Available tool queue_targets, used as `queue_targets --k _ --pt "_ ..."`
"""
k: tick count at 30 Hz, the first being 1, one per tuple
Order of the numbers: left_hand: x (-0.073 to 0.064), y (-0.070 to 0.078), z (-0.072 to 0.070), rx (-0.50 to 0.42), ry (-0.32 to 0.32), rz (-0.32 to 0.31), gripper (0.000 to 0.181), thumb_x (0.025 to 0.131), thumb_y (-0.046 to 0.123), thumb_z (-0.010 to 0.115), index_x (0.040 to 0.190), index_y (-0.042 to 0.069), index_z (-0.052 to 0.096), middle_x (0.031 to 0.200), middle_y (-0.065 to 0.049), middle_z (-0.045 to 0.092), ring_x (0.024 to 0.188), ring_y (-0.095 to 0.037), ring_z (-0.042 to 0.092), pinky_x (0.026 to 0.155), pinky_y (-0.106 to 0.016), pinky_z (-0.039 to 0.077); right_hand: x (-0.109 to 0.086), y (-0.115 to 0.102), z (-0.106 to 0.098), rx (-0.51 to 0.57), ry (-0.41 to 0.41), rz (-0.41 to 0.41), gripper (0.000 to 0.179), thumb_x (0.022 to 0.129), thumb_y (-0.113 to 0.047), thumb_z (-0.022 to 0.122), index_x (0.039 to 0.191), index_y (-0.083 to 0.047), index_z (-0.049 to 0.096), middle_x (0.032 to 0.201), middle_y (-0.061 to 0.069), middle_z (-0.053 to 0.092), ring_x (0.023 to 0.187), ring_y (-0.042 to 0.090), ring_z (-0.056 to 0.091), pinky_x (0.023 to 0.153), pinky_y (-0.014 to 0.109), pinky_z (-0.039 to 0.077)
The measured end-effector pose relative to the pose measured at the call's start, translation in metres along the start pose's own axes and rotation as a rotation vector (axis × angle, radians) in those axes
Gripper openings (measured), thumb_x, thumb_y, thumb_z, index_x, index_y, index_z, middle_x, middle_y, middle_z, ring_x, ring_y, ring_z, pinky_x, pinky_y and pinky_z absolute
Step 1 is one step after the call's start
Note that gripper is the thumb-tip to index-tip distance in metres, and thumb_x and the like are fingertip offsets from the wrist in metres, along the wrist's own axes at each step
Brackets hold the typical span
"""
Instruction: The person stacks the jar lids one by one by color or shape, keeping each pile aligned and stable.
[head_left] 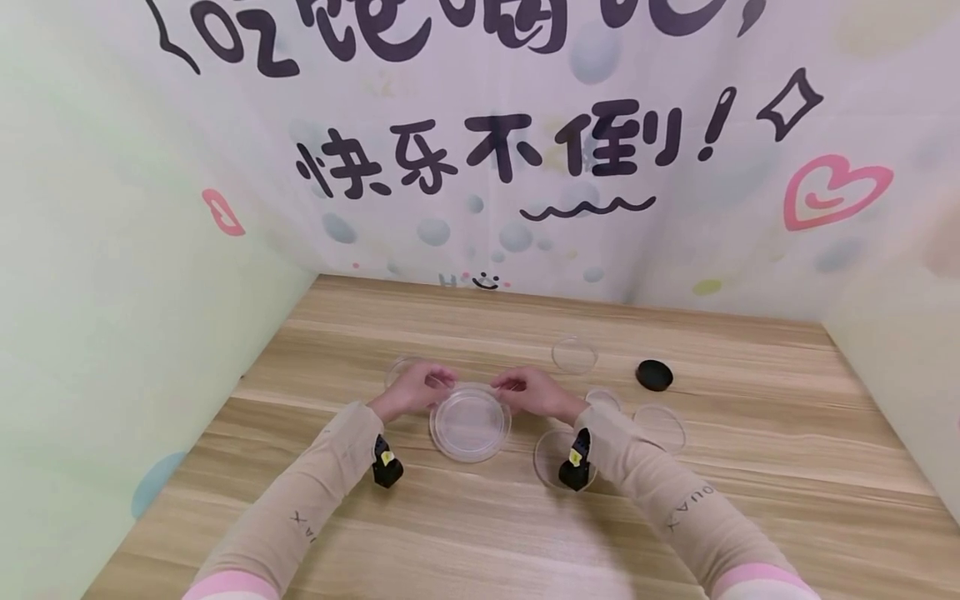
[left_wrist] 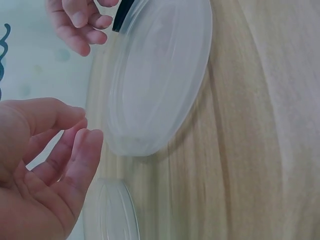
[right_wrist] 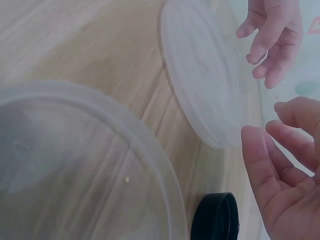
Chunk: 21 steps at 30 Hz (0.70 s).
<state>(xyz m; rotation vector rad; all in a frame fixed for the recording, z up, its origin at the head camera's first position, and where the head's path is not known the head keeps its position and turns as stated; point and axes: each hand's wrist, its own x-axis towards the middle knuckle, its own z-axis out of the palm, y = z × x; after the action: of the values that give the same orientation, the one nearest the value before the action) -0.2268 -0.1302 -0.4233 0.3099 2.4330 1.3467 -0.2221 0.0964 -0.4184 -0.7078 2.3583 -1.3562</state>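
Flat on the wooden table between the hands lies a clear round plastic lid [head_left: 471,422], with layered rims that look like a stack in the left wrist view [left_wrist: 160,75]. My left hand [head_left: 420,387] hovers at its far left edge, thumb and fingers loosely bent, with nothing visible between them. On the far right edge, my right hand [head_left: 536,393] mirrors it. Seen from the right wrist, the right hand's fingers [right_wrist: 257,150] are relaxed, just beyond the lid's rim, and hold nothing visible.
Other clear lids lie about: one behind the left hand [head_left: 397,367], one farther back [head_left: 574,357], one under the right wrist [head_left: 551,467], one beside the right sleeve [head_left: 662,429]. A black round lid [head_left: 655,375] sits at the right. A printed cloth [head_left: 480,225] hangs behind the table.
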Motion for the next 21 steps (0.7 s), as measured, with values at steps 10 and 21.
queue_targets --k 10,21 --pt "0.000 0.011 0.006 -0.030 0.002 0.084 0.031 0.080 -0.002 0.058 0.110 -0.008 0.055 0.101 -0.021 0.058 0.085 -0.022 0.057 0.067 -0.030 0.052 -0.009 0.007 -0.013 -0.027 -0.014 -0.023 0.026 0.086 -0.004 0.053 0.106 0.011 0.056 0.088 0.020 0.061 0.070 0.035 0.056 0.058 0.040 0.051" --pt "0.004 0.030 0.029 0.098 -0.076 0.297 0.028 0.076 -0.004 0.060 0.104 -0.006 0.059 0.095 -0.018 0.062 0.086 -0.023 0.057 0.074 -0.023 0.048 -0.030 0.022 -0.029 -0.076 -0.009 -0.053 0.023 0.085 -0.006 0.055 0.103 0.010 0.059 0.091 0.017 0.062 0.075 0.009 0.055 0.062 0.022 0.049"
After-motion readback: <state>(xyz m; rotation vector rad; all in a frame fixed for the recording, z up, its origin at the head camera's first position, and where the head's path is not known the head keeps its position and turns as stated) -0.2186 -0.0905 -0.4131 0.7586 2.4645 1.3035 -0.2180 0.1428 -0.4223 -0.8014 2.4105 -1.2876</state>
